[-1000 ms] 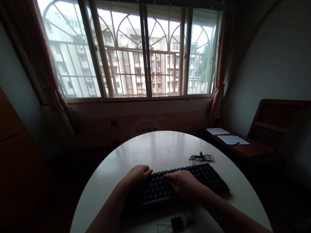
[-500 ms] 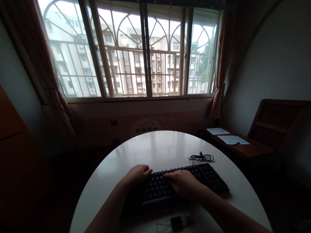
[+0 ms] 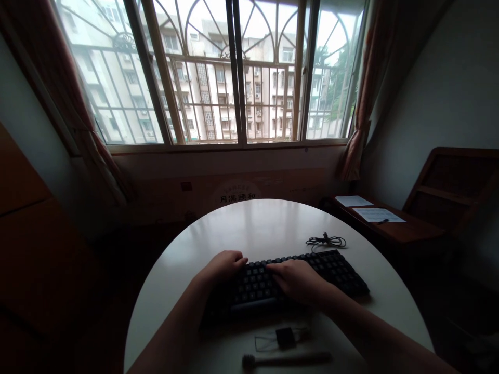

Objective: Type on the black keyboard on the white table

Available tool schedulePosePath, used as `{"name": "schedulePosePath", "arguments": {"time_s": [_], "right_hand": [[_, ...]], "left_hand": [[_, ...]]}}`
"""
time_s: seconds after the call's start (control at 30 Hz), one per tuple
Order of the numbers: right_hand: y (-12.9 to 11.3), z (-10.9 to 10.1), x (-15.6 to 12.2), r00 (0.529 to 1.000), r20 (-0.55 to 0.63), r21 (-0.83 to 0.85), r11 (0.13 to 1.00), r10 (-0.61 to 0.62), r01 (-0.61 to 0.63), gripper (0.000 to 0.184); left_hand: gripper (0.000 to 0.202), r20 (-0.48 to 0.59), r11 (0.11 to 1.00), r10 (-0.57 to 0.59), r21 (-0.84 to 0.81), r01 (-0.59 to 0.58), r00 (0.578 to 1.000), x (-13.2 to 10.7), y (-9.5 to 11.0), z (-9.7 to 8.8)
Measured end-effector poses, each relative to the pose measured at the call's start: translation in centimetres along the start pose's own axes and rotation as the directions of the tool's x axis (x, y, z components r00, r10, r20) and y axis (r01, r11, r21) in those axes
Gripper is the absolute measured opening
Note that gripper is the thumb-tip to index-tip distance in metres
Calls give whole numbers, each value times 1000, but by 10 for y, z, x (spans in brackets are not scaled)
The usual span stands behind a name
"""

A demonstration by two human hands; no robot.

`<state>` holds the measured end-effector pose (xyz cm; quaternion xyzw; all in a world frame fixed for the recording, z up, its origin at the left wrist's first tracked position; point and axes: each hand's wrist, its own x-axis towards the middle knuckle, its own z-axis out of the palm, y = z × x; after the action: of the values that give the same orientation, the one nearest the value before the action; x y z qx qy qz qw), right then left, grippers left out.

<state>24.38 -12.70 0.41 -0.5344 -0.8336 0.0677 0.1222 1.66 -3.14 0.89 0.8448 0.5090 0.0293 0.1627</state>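
A black keyboard (image 3: 253,284) lies at a slant on the round white table (image 3: 249,221). My left hand (image 3: 227,266) is closed around its far left part, thumb near the top row of keys. Over the middle keys is my right hand (image 3: 294,278), fingers curled and tips pressed together at the upper rows; whatever they pinch is hidden. Nearer to me lies a small black tool with wire loops (image 3: 284,337), which looks like a keycap puller. In front of that is a dark brush (image 3: 288,359), bristles to the left.
Behind the keyboard's right part sits a coiled black cable (image 3: 326,241). At the right stands a wooden chair (image 3: 421,228), with paper sheets (image 3: 378,215) and a pen (image 3: 383,222) on its seat. A barred window (image 3: 234,78) spans the far wall.
The view has tipped down slightly, so the table sits higher and the brush shows at the bottom. Both hands hold nearly the same places on the keyboard.
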Motion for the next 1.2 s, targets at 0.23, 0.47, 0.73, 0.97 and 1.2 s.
{"name": "schedulePosePath", "arguments": {"time_s": [0.23, 0.47, 0.73, 0.97, 1.2], "right_hand": [[1, -3, -1, 1000, -3, -1, 1000, 13, -13, 40], [7, -6, -4, 1000, 7, 31, 999, -17, 17, 38], [-2, -1, -2, 1000, 11, -40, 999, 28, -27, 42], [18, -23, -7, 991, -74, 37, 993, 115, -112, 40], [19, -13, -1, 993, -87, 62, 995, 86, -81, 36]], "left_hand": [[45, 3, 1000, 7, 10, -7, 1000, 0, 0, 1], [47, 4, 1000, 3, 6, -3, 1000, 1, -4, 3], [46, -10, 1000, 11, 12, -11, 1000, 3, -5, 5], [46, 1, 1000, 6, -6, -6, 1000, 0, -3, 2], [47, 10, 1000, 0, -10, 0, 1000, -1, -3, 2]]}}
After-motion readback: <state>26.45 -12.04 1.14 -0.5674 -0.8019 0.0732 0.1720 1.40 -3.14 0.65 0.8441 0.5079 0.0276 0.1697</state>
